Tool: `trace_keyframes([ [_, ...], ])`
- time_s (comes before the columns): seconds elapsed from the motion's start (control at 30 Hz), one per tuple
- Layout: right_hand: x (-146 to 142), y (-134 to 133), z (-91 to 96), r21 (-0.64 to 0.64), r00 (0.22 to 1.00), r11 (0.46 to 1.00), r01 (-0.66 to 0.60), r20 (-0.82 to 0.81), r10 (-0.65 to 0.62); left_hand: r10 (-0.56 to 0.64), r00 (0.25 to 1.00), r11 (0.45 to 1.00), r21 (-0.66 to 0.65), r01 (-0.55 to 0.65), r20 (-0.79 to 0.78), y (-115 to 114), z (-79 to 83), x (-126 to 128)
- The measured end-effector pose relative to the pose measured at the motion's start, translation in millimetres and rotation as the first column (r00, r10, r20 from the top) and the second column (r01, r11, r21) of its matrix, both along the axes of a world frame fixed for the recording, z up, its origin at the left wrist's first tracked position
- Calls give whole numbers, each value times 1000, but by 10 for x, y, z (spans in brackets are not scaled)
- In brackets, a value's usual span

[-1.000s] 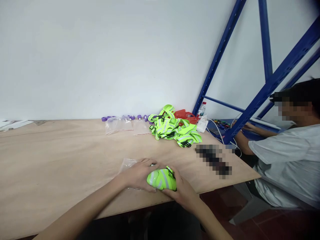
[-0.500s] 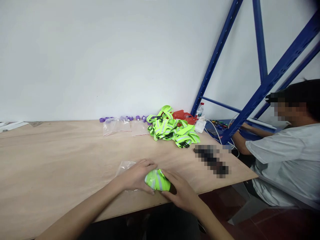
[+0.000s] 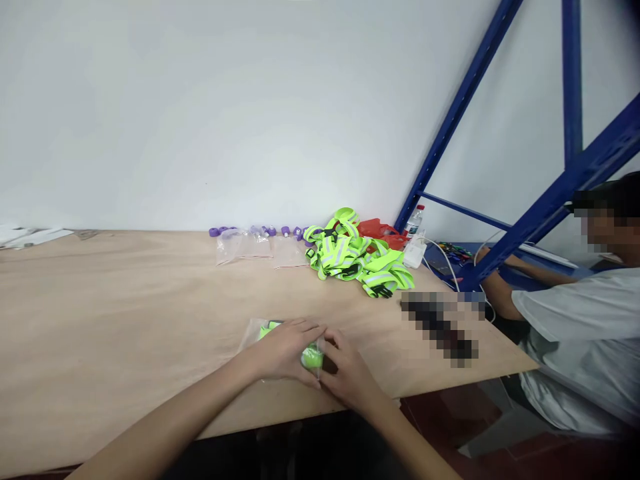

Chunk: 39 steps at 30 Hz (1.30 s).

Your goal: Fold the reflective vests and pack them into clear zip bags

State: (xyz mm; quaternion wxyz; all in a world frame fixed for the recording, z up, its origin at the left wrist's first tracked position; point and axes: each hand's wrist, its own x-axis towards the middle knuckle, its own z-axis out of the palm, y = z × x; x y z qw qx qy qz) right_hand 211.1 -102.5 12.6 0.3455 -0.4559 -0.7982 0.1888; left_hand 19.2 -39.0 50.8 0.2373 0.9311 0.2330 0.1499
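A folded yellow-green reflective strap (image 3: 313, 359) with grey bands lies inside a clear plastic bag (image 3: 251, 333) near the front edge of the table. My left hand (image 3: 286, 349) lies across the bag and grips it near its right end, hiding much of the strap. At the bag's right end my right hand (image 3: 346, 371) pinches the plastic with thumb and fingers. Part of the strap shows through the bag to the left of my left hand.
A heap of reflective straps (image 3: 340, 257) with black buckles lies at the back, beside a red bag (image 3: 380, 233) and a bottle (image 3: 415, 220). Several purple rolls (image 3: 227, 232) and clear bags (image 3: 287, 253) line the wall. A blue frame (image 3: 463, 100) and a person (image 3: 590, 333) are right.
The folded strap has gone further left into the plastic bag, and part of it now shows left of my left hand. My right hand has moved from the strap to the bag's end.
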Motion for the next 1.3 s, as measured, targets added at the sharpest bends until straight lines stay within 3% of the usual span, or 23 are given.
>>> trace_keyframes([
  [0.1, -69, 34, -110, 1, 993, 993, 114, -22, -114, 37, 997, 994, 104, -31, -62, 1, -40, -48],
  [0.23, -71, 7, -72, -126, 983, 975, 183, 11, -183, 143, 977, 976, 187, -112, -161, 0, -30, -136],
  [0.33, -55, -16, 10, -190, 992, 974, 127, 2, -129, 123, 978, 983, 157, -97, -167, 12, -15, -162],
  [0.63, -76, -2, 211, -165, 980, 967, -193, -73, 183, 68, 986, 985, 170, -41, -153, -3, -92, -104],
  [0.83, -38, -83, 253, -159, 974, 962, -222, -69, 214, 43, 991, 984, 177, -20, -127, -13, -89, -80],
  [0.9, -8, -98, 191, -129, 982, 978, -163, -119, 148, 41, 996, 991, 134, -29, -85, -8, -32, -96],
  [0.97, 38, -99, 103, -75, 975, 997, -26, -220, 9, 54, 998, 996, 78, -52, -29, -1, 56, -134],
  [1.03, 95, -92, 8, -61, 932, 990, 129, -332, -141, 73, 996, 997, 18, -74, 49, 15, 154, -192],
  [1.1, 150, -82, -70, -104, 885, 974, 201, -407, -226, 104, 979, 994, -58, -96, 175, 52, 227, -260],
  [1.2, 182, -61, -118, -181, 870, 976, 125, -453, -195, 193, 864, 956, -286, -59, 465, 151, 238, -324],
  [1.3, 103, -13, -73, -261, 850, 965, 7, -507, -143, 329, 667, 840, -530, 117, 668, 241, 142, -283],
])
